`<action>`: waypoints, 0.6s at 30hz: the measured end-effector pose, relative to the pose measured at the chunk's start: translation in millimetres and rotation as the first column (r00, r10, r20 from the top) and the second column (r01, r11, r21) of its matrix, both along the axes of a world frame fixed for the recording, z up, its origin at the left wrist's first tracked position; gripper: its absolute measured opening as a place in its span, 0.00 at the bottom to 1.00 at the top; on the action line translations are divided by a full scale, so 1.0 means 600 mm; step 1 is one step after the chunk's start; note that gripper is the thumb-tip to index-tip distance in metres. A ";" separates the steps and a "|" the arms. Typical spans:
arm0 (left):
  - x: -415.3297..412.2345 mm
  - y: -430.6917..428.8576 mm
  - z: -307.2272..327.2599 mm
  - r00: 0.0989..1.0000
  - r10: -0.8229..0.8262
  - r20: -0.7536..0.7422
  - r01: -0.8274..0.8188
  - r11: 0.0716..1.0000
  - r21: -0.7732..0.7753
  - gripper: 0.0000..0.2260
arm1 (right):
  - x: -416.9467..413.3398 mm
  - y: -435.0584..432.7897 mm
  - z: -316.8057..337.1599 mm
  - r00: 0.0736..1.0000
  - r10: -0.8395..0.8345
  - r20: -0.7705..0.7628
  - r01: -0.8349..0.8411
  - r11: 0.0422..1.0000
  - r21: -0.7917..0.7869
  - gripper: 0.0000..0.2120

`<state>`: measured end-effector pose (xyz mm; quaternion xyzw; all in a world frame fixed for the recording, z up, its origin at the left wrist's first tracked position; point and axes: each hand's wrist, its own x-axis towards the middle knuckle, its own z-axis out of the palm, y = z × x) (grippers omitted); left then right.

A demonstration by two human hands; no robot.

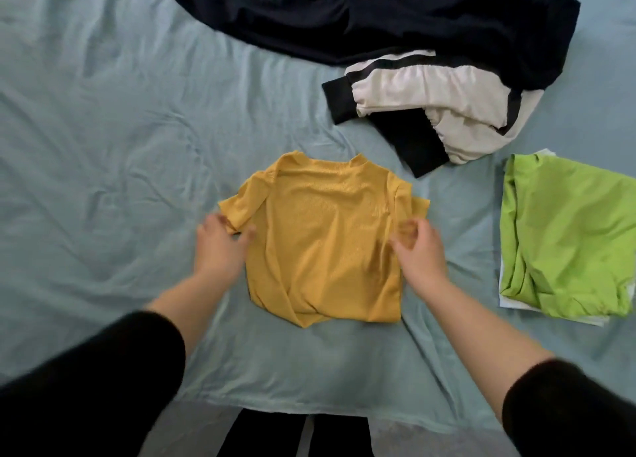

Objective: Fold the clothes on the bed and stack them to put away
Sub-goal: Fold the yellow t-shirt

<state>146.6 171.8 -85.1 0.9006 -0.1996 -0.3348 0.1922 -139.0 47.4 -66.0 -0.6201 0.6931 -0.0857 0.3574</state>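
Wrinkled pale-blue sheeting [103, 147] is being used as the folding surface. Hazards are being listed in order of size. Loose sheeting is likely to be dragged into ridges if cloth is slid rather than lifted, and any fold would then be laid crooked. A dark navy garment [378, 16] is being left heaped along the far edge, with a cream-and-black garment [430, 92] partly tucked under it; either could be snagged by a wide swing of an arm. A folded green garment [568, 236], resting on a white piece [516, 303], is being kept well apart on the right; this stack could be toppled by a careless transfer. The yellow T-shirt [327, 236] is lying flat, collar away, directly between the hands, and its near hem is rumpled, so creases could be trapped by a fold made now. Its left sleeve hem is being pinched by the left hand [220, 246]. The right hand [420, 250] is being held with fingers curled at the shirt's right edge, just below the right sleeve; motion blur is preventing any verdict on whether cloth is being gripped.
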 end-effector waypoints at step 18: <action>-0.088 0.121 0.023 0.678 0.543 -0.496 -0.653 0.754 -0.068 0.03 | -0.110 0.154 -0.020 0.926 -0.374 0.054 0.349 0.902 0.253 0.06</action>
